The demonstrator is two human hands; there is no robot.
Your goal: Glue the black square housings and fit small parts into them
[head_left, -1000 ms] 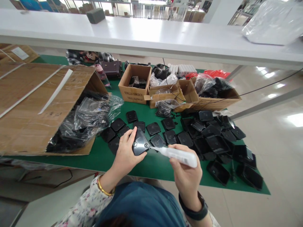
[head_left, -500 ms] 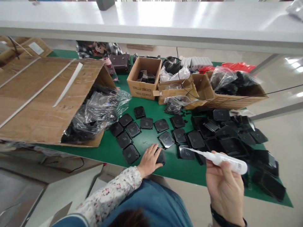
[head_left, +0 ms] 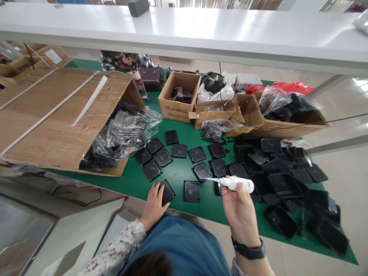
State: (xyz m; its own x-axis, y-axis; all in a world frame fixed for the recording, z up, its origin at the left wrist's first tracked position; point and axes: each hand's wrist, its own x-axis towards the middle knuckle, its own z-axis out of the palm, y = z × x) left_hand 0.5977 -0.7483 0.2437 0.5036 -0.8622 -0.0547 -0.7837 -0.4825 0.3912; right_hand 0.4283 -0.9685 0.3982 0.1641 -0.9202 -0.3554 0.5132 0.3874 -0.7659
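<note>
My left hand (head_left: pixel 155 202) lies at the left edge of a square black plastic cover (head_left: pixel 167 192) near the table's front edge, fingers over its side and thumb at its lower edge. In my right hand (head_left: pixel 240 205) is a small white squeeze bottle (head_left: pixel 237 183) with a long thin nozzle, held tilted and pointing left. The nozzle's tip appears above a black cover (head_left: pixel 202 171); whether it touches cannot be made out. Between my hands, another black cover (head_left: pixel 192 191) lies flat on the green table. My right hand partly hides a cover beneath it.
Several black covers and deeper black housings (head_left: pixel 287 184) are heaped at the right. A large cardboard box (head_left: pixel 57 119) with bagged parts stands left. Smaller cartons (head_left: pixel 178 109) line the back. A white shelf (head_left: pixel 184 34) crosses above, and a thin cable (head_left: pixel 220 84) hangs down.
My left hand has left the middle cover and moved left to another one, which has shifted slightly right. My right hand has carried the bottle left.
</note>
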